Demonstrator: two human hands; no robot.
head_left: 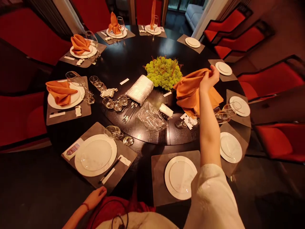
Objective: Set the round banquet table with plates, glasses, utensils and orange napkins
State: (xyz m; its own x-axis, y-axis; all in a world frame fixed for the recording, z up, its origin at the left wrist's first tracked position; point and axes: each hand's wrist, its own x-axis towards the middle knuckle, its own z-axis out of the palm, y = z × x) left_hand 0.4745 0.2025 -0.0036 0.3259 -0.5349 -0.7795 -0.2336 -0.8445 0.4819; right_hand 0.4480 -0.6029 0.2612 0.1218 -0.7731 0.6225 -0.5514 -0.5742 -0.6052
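Observation:
My right hand (209, 79) reaches across the round table and pinches the top of an orange cloth napkin (192, 79). More orange napkins (215, 97) lie beneath and beside it, partly hidden by my forearm. White paper pieces (189, 121) and wine glasses (225, 114) are close by. Low at the table's near edge is my left hand (96, 197), its fingers curled in, with nothing visible in them. It is nearest to a grey placemat (95, 128) with a white plate (96, 154), chopsticks (110, 171) and a white rest (125, 160).
A green centrepiece (164, 71) stands mid-table. Around it lie a wrapped white stack (140, 89), loose chopsticks (130, 112), clear plastic (151, 117) and small glasses (118, 105). Folded napkins (62, 92) sit on plates at the left and back. Red chairs (274, 79) ring the table.

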